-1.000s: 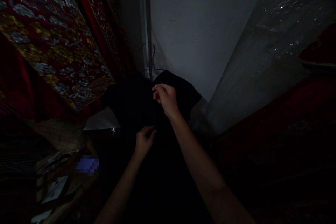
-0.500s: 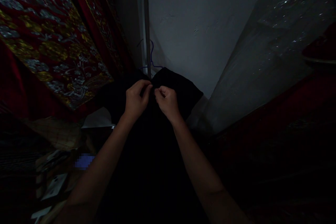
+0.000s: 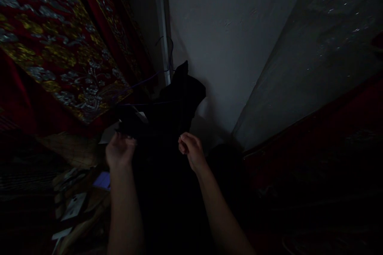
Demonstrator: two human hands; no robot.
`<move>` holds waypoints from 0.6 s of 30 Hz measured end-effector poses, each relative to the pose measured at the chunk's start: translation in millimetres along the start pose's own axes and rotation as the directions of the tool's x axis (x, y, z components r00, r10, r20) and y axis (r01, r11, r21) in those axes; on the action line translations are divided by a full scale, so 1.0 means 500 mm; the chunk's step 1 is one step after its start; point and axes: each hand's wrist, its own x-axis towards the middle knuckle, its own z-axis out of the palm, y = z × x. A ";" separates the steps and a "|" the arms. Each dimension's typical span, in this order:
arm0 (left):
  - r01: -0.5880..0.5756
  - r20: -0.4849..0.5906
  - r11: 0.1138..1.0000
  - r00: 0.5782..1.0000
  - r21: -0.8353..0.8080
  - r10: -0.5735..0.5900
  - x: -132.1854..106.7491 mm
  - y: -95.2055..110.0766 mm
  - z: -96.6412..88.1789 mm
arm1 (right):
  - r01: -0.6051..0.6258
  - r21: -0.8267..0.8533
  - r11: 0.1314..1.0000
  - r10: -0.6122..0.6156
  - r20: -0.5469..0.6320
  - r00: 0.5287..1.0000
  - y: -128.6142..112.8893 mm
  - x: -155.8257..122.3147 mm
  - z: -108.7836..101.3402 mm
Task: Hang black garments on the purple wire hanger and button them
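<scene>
Two hands at the black garment (image 3: pixel 193 91). Bunched shoulder stands at 12 o'clock from the right hand (image 3: pixel 193 151), between 1 and 2 from the left hand (image 3: pixel 119 151); right is nearer. Long axis runs roughly 12 to 6. Right fingers pinched closed on the cloth edge; left fingers curled, too blurred to tell their grip. Hanger (image 3: pixel 146 80) partly bare, 11 o'clock from right hand. Lower cloth lost in darkness.

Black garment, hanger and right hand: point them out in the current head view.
Black garment (image 3: pixel 188 95), head view: its upper part.
Hanger (image 3: pixel 146 79), head view: its thin sloping arm.
Right hand (image 3: pixel 192 149), head view: middle of the hand.
</scene>
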 end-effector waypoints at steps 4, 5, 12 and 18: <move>0.291 -0.025 0.953 0.956 -0.081 -0.293 -0.082 -0.069 0.038 | 0.046 -0.142 0.989 -0.054 -0.048 0.997 -0.013 -0.003 -0.009; 0.303 -0.015 0.947 0.952 -0.107 -0.306 -0.096 -0.074 0.058 | 0.072 -0.198 0.978 -0.086 -0.063 0.994 -0.014 -0.002 -0.015; 0.166 0.141 0.982 0.974 0.088 -0.178 -0.187 -0.091 0.169 | 0.248 -0.212 0.945 -0.225 0.129 0.966 -0.008 -0.032 -0.003; -0.219 0.361 0.854 0.932 0.473 0.040 -0.200 -0.092 0.164 | 0.188 -0.394 0.900 -0.121 0.189 0.975 -0.017 -0.021 0.003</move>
